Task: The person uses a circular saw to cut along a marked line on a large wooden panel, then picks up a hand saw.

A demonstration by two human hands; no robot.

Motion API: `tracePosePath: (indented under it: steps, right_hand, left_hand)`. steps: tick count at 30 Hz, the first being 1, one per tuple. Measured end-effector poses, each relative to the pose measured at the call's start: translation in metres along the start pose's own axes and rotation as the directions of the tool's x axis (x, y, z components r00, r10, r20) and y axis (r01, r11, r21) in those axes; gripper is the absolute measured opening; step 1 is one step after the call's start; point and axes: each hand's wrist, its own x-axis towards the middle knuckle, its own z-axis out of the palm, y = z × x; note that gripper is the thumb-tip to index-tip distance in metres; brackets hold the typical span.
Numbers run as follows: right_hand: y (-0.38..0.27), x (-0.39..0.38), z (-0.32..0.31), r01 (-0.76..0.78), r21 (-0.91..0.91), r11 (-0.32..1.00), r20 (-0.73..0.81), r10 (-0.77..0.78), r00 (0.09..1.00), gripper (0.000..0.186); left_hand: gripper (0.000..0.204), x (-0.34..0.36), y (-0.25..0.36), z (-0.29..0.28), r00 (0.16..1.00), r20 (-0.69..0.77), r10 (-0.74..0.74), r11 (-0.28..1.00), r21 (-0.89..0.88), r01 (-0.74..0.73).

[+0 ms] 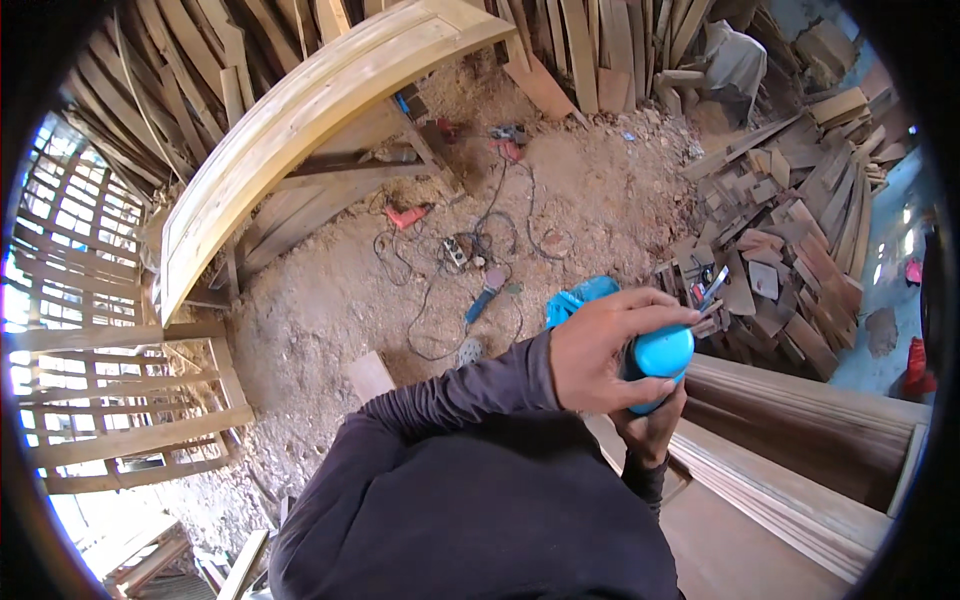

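Observation:
My left hand [612, 350] reaches across to the right, fingers and thumb curved round the top of a turquoise, round-topped object [664, 349]. Its upper end is smooth and domed, with a darker side below; its exact kind I cannot make out. Beneath it, my right hand [652, 430] is closed on the lower part and largely hidden. Just beyond my left hand lies a crumpled bright blue plastic piece [580, 297]. To the right, the long moulded wooden frame [790, 490] lies beside my right arm.
A curved wooden panel [300, 110] stands at the far left. Power tools, including a blue grinder [485, 298] and a red tool [406, 215], lie among cords on the dusty ground. Scrap wood [790, 270] is heaped at the right; planks [590, 50] lean at the back.

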Motion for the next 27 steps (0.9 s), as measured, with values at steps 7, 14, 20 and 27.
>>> tracePosePath:
  steps: [7,14,20,27]
  right_hand:
    - [0.012,0.007,0.027,0.034,0.056,0.998,-0.07,-0.03,0.997,0.073]
    - [0.015,-0.009,0.019,0.17,-0.13,0.977,-0.091,-0.183,0.979,0.077]
    - [-0.011,0.003,0.013,0.111,-0.149,0.983,-0.17,-0.136,0.976,0.057]
    - [-0.014,0.012,0.03,0.135,0.042,0.99,-0.058,-0.132,0.989,0.071]
  left_hand:
    - [0.051,-0.002,-0.011,-0.003,0.998,0.049,0.044,0.968,-0.25,-0.031]
    - [0.049,0.003,-0.023,-0.027,0.984,0.025,0.175,0.907,-0.394,-0.152]
    - [0.056,-0.015,-0.035,-0.023,0.989,0.036,-0.144,0.788,-0.601,0.136]
    - [0.097,0.013,-0.038,-0.001,0.985,0.174,-0.009,0.732,-0.669,0.125]
